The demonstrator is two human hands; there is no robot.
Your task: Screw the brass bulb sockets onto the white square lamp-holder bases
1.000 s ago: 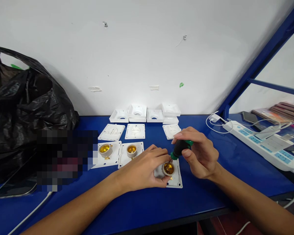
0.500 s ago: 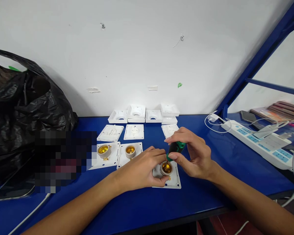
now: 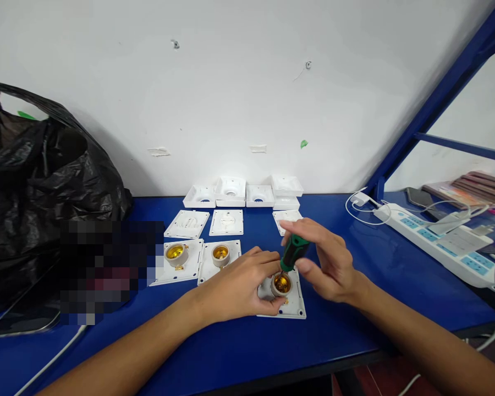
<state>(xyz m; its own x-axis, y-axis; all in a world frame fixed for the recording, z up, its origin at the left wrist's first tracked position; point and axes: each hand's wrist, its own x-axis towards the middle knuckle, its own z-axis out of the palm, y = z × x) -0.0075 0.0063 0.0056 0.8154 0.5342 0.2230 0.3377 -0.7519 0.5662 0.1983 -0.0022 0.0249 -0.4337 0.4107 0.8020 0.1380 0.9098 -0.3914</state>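
Right hand (image 3: 328,264) closed around a stubby screwdriver (image 3: 292,253), thumb and fingers wrapped on the black-and-green handle. Long axis of the tool steep, tilted a little: handle up and toward the far right, tip down and toward the near left, dipping into the brass-lined mouth of a lamp socket (image 3: 281,284). Tip itself too small to make out.

Left hand (image 3: 241,283) pressed down on the socket's white square base plate (image 3: 293,305), fingers curled against the socket's left side, steadying rather than lifting. Plate flat on the blue desk (image 3: 346,330), near the front edge, roughly at the middle of its width.

Beyond it, toward the back edge: two more plates with brass sockets (image 3: 177,254) (image 3: 221,253) side by side, then a row of flat white covers (image 3: 226,221), then white housings (image 3: 231,190) stacked against the wall.

At the left end of the desk, a bulging black plastic bag (image 3: 37,187), with a blurred-out patch in front of it and a white cable (image 3: 45,363) trailing toward the front edge. At the right end, a white power strip (image 3: 441,242) with plugs and white leads, set diagonally. Blue metal frame (image 3: 441,104) slanting up behind it. Plain white wall (image 3: 231,82) at the back, marked by a few screw holes and tape scraps.
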